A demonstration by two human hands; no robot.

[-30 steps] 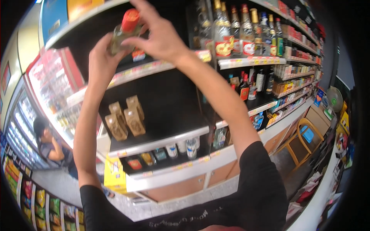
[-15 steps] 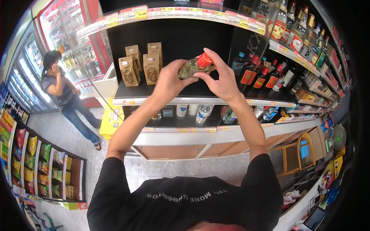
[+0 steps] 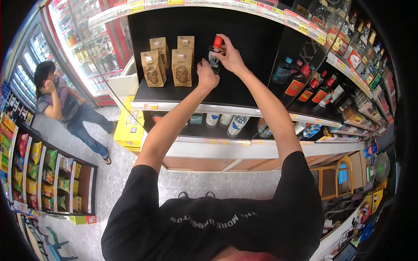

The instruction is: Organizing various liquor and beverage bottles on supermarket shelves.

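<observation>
Both hands hold one small dark liquor bottle with a red cap, nearly upright over the black shelf. My left hand is closed at the bottle's lower left side. My right hand grips it from the right, near the neck and cap. A pale mark shows on the bottle's front; I cannot tell whether its base touches the shelf. Just left of it stand several brown paper bags with a printed figure, in two rows.
Bottles with red caps and orange labels stand to the right, past a clear divider. Clear bottles fill the shelf below. A price-tag rail crosses above. At left are a person, a yellow box and a snack rack.
The bottle has gone from tilted to nearly upright and moved farther in toward the paper bags. Both hands went with it. The person at left has leaned over somewhat.
</observation>
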